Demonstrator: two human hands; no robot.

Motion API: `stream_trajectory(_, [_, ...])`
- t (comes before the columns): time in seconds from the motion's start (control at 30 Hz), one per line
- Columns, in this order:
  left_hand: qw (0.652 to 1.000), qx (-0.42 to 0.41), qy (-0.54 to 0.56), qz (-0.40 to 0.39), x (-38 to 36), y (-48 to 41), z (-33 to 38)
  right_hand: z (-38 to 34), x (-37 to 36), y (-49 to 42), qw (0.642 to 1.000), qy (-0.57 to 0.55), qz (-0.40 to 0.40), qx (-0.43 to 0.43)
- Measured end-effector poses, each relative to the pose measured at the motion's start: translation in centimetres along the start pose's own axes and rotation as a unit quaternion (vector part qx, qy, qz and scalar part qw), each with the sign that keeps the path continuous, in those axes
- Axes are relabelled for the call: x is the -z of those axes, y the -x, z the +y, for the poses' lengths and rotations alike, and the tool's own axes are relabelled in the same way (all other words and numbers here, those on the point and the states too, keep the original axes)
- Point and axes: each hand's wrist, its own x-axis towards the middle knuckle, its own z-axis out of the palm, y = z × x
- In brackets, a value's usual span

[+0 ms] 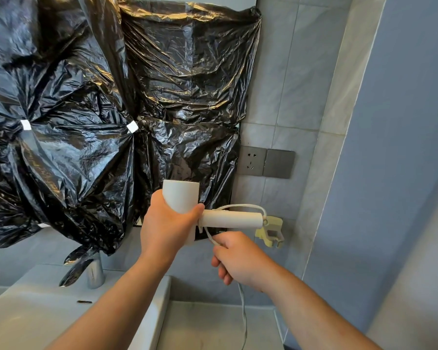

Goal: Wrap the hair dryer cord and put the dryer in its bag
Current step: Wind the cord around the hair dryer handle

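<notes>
Matt white plastic dryer (185, 198), glossy blk plastic sheeting (86, 109).

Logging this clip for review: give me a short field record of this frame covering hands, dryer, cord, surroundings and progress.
left hand: grips the hair dryer by its barrel
right hand: pinches the cord just below the handle
hair dryer: white, handle pointing right
cord: one loose loop over the handle, the rest hanging down
surroundings: black plastic sheeting, wall socket, bracket, basin, tap
progress: wrapping barely begun; bag not in view
</notes>
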Motion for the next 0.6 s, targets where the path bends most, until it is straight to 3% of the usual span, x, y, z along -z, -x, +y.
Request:
stream_trajectory(0.13, [0.999, -0.005, -0.034, 0.025, 0.2, 0.2, 0.1, -1.1, -0.2, 0.5, 0.998, 0.052, -0.026, 0.028])
stream_trajectory(0.2, [0.999, -0.004, -0.045, 0.020, 0.3, 0.1, 0.0, -1.5, 0.1, 0.5, 0.995, 0.076, 0.006, 0.058])
stream_trajectory(0.37, [0.999, -0.016, -0.030, -0.038, 0.7, 0.3, -0.7, -2.3, 1.7, 0.3, 0.983, 0.120, 0.052, 0.126])
stream_trajectory(0.6, [0.989, -0.058, -0.045, -0.125, 1.6, 0.2, -0.5, -2.9, 4.0, -0.5, 0.985, 0.111, 0.044, 0.127])
